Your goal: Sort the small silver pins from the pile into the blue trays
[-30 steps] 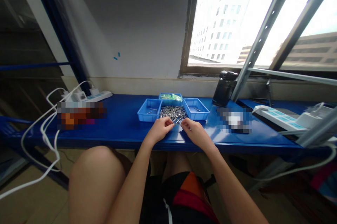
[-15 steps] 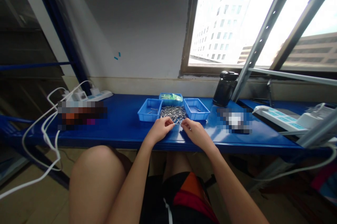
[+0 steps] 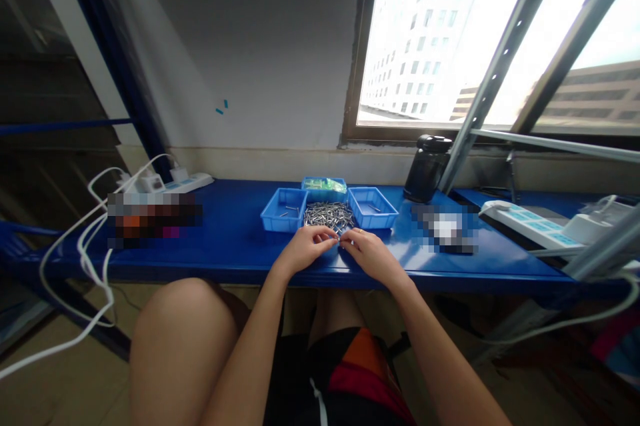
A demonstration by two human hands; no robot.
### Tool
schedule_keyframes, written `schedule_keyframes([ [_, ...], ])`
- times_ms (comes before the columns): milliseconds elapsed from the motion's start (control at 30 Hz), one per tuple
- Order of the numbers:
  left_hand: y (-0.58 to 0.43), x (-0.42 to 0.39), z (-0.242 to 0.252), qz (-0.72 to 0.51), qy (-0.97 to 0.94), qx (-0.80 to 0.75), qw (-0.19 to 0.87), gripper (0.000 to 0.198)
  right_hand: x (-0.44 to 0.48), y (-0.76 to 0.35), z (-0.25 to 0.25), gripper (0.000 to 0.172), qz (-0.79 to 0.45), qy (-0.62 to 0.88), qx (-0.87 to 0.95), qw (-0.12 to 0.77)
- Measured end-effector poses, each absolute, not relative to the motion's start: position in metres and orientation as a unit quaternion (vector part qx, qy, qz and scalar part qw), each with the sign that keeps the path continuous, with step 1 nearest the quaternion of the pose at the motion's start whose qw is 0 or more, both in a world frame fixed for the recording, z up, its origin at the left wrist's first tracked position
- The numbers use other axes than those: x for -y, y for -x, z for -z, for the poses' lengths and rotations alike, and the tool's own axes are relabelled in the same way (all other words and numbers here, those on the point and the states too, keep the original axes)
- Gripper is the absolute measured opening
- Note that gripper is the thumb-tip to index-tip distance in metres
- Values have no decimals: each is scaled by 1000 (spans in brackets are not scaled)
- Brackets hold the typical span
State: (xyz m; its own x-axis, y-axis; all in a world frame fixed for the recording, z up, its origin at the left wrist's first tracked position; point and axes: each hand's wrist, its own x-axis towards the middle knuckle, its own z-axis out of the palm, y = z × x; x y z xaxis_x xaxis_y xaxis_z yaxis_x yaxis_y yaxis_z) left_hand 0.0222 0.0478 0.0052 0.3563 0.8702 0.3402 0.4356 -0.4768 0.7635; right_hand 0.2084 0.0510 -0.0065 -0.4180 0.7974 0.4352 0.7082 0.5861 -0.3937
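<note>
A heap of small shiny metal pins (image 3: 329, 215) lies on the blue shelf (image 3: 230, 239) between two blue trays. My left hand (image 3: 303, 249) and my right hand (image 3: 368, 253) rest at the near edge of the heap, fingertips pinched and almost touching each other. Between the fingertips sits a tiny metal piece, too small to name. The left blue tray (image 3: 283, 210) and the right blue tray (image 3: 372, 207) each hold a few pins. A third blue tray (image 3: 324, 187) with greenish contents stands behind the heap.
A black bottle (image 3: 427, 168) stands at the back right by slanted metal struts (image 3: 493, 73). White power strips lie at the left (image 3: 189, 182) and right (image 3: 530, 225), with white cables (image 3: 90, 259) hanging off the left edge. My bare knees are under the shelf.
Both hands have closed in toward each other at the near edge of the pin heap; the gap between the fingertips is gone.
</note>
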Motion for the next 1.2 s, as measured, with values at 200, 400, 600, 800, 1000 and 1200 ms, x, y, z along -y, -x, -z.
schedule_keyframes([
  [200,-23,-46,-7,-363,-783,-405,300,33,-49,-208,5,17,-80,445,839,303],
  [400,-23,-43,-8,-345,-792,-403,304,35,-49,-208,5,17,-78,446,840,297],
  [600,-23,-43,-8,-319,-804,-390,315,41,-51,-209,7,16,-67,449,841,293],
  [800,-24,-42,-8,-326,-802,-391,311,38,-51,-209,6,16,-72,455,838,292],
  [1000,-25,-43,-6,-360,-781,-431,274,25,-49,-208,5,13,-92,449,832,313],
  [1200,-25,-50,-2,-366,-779,-446,247,20,-48,-208,5,17,-91,450,828,323],
])
